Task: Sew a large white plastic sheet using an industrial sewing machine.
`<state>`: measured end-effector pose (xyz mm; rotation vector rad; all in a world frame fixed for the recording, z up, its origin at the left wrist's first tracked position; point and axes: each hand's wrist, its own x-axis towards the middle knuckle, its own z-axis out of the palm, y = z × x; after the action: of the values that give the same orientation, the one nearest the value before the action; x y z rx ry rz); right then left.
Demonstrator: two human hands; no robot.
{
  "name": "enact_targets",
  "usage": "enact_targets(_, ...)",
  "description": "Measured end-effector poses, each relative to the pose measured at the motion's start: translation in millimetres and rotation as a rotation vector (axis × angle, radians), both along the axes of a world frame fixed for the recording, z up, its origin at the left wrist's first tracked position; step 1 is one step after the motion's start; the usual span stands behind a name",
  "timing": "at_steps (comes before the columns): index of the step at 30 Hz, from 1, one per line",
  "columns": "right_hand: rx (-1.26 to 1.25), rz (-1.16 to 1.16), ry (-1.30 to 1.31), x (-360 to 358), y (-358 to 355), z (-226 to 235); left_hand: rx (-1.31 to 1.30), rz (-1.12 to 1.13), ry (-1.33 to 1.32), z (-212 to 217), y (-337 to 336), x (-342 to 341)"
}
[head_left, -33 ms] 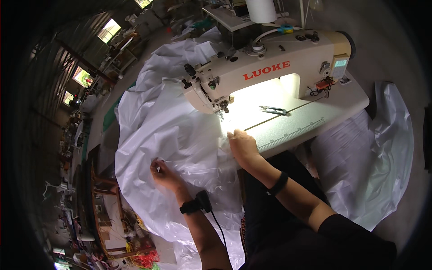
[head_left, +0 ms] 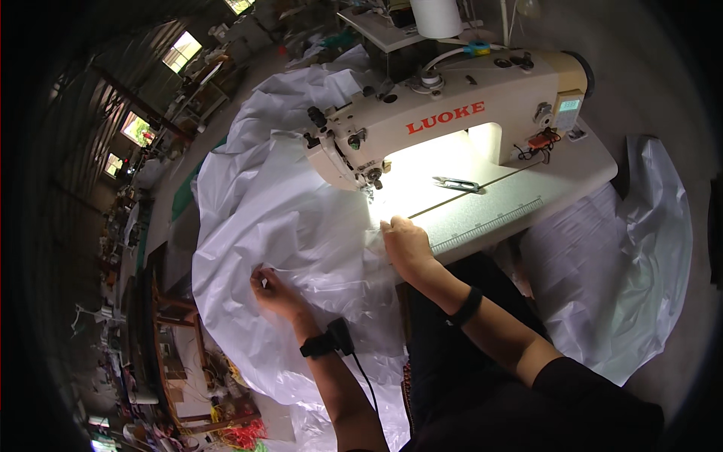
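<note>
A large, crumpled white plastic-like sheet [head_left: 248, 218] spreads over the left of the sewing machine [head_left: 444, 113] and hangs down toward my lap. My right hand [head_left: 409, 247] is closed on the sheet's edge, just in front of the lit needle area. Farther left and nearer to me, my left hand [head_left: 279, 294] has its fingers curled in a pinch on a fold of the sheet. The presser foot [head_left: 370, 194] sits at the sheet's edge, where glare hides the detail. Small thread snips [head_left: 456, 184] lie on the machine bed, right of my right hand.
A ruler scale [head_left: 489, 224] runs along the bed's front edge. More white sheeting [head_left: 602, 279] hangs at the right. A white thread cone [head_left: 437, 19] stands behind the machine. To the left are a wooden frame [head_left: 177, 361] and red stringy scraps [head_left: 245, 433]. A cable trails from my left wristband.
</note>
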<state>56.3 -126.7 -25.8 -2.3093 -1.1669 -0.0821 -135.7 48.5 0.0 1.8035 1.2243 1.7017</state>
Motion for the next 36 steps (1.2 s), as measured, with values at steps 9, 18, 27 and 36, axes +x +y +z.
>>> enact_targets(9,-0.006,-0.031,-0.188,5.7,28.2,-8.6,0.069,0.010,0.059,10.3,27.5,14.9)
enact_targets(18,0.004,-0.048,-0.175,12.1,34.4,-10.9,0.123,0.023,0.166,9.7,28.1,15.2)
enact_targets(27,0.038,-0.022,-0.214,24.5,42.7,-16.5,0.112,0.007,0.212,16.0,23.6,22.4)
enact_targets(36,-0.044,0.017,-0.235,29.1,37.6,-6.6,0.062,0.002,0.223,8.6,22.0,23.2)
